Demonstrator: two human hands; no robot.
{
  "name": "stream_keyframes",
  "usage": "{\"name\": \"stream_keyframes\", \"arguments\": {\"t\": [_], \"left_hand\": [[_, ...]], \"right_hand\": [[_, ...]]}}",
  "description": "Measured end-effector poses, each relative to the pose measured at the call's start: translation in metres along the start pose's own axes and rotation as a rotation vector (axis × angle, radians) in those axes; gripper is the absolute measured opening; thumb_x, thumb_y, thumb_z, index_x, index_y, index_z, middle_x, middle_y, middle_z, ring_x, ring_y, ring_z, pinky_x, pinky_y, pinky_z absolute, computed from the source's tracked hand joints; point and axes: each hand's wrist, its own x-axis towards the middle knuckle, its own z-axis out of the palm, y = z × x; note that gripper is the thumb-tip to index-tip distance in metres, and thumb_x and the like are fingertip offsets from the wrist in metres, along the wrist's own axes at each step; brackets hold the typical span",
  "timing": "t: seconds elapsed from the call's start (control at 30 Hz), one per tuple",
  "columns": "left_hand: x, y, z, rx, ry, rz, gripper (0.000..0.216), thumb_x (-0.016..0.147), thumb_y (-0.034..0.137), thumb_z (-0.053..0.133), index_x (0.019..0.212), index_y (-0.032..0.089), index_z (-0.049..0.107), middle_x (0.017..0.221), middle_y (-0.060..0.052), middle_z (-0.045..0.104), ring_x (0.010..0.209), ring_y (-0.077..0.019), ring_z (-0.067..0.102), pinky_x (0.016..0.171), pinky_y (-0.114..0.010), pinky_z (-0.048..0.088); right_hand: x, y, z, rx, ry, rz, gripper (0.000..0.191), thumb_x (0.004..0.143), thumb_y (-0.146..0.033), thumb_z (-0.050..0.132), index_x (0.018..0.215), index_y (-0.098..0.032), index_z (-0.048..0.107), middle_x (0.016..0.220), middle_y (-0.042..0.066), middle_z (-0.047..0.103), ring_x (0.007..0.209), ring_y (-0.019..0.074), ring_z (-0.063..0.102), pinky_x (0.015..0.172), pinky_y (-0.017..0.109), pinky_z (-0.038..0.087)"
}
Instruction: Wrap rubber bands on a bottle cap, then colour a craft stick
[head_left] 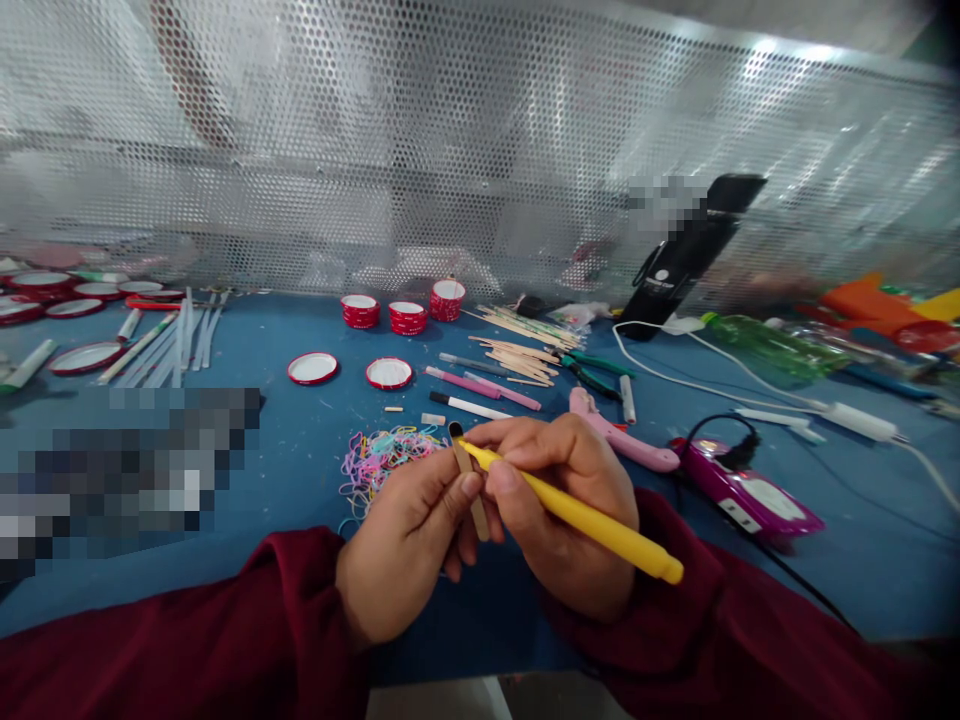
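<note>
Between the thumb and fingers of my left hand is a wooden craft stick, tilted, its upper end coloured black. My right hand grips a yellow marker pen like a writing tool. The marker's tip meets or nearly meets the stick just below the black end; I cannot tell if it touches. Behind my left hand lies a pile of small coloured rubber bands. A white marker with a black cap rests just beyond both hands.
Red-rimmed lids and stacked red tins stand farther back. Loose craft sticks, green-handled pliers, a pink glue gun and a purple power strip lie rightward. Clear glue sticks are left. A perforated metal panel closes the back.
</note>
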Motion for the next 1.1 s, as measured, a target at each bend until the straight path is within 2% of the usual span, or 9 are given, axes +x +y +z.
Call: {"name": "stream_keyframes", "arguments": {"t": [0.17,0.33,0.47,0.63,0.8,1.1], "left_hand": [[0.0,0.0002,0.0001,-0.001,0.009,-0.005,0.045,0.103,0.052,0.041,0.084,0.016,0.06,0.063,0.003,0.052,0.048,-0.0062,0.048,0.045,-0.017,0.04],[0.0001,0.0046,0.0004,-0.049,0.016,-0.001,0.038,0.103,0.048,0.045,0.087,0.016,0.058,0.065,0.003,0.054,0.05,-0.0063,0.049,0.045,-0.016,0.042],[-0.0003,0.0019,-0.0001,-0.01,0.011,0.001,0.043,0.103,0.049,0.042,0.083,0.016,0.059,0.063,0.003,0.053,0.049,-0.0062,0.048,0.046,-0.017,0.041],[-0.0009,0.0003,0.0001,0.007,0.006,0.004,0.045,0.103,0.051,0.04,0.083,0.016,0.059,0.062,0.003,0.053,0.048,-0.006,0.048,0.045,-0.017,0.04],[-0.0008,0.0037,0.0012,-0.046,0.016,-0.006,0.039,0.103,0.047,0.043,0.086,0.016,0.058,0.064,0.003,0.053,0.05,-0.0064,0.049,0.045,-0.016,0.041],[-0.0007,0.0,0.0005,0.019,0.008,0.013,0.045,0.103,0.051,0.04,0.082,0.016,0.058,0.063,0.002,0.053,0.048,-0.0061,0.048,0.046,-0.017,0.04]], "right_hand": [[0.0002,0.0007,0.0004,-0.041,0.003,0.006,0.018,0.088,-0.014,0.066,0.094,-0.026,0.053,0.095,0.002,0.072,0.092,0.0213,0.074,0.077,0.039,0.062],[0.0013,-0.0008,-0.0001,-0.045,0.03,0.019,0.017,0.088,-0.015,0.065,0.092,-0.026,0.052,0.093,0.001,0.072,0.089,0.0207,0.075,0.077,0.037,0.061],[0.0003,-0.0002,-0.0001,0.01,-0.001,0.01,0.017,0.089,-0.015,0.064,0.094,-0.026,0.053,0.093,0.001,0.071,0.093,0.0216,0.074,0.079,0.039,0.061],[-0.001,0.0005,0.0005,-0.028,-0.003,0.016,0.018,0.089,-0.013,0.065,0.095,-0.026,0.054,0.094,0.0,0.07,0.095,0.0201,0.073,0.08,0.038,0.061],[-0.0009,-0.0014,0.0003,-0.032,0.023,0.016,0.018,0.089,-0.014,0.064,0.093,-0.026,0.052,0.094,0.0,0.071,0.09,0.0193,0.074,0.078,0.037,0.06],[-0.0017,0.0018,-0.0011,-0.008,-0.01,0.009,0.02,0.088,-0.012,0.065,0.096,-0.026,0.054,0.097,0.0,0.07,0.095,0.0192,0.072,0.083,0.038,0.059]]}}
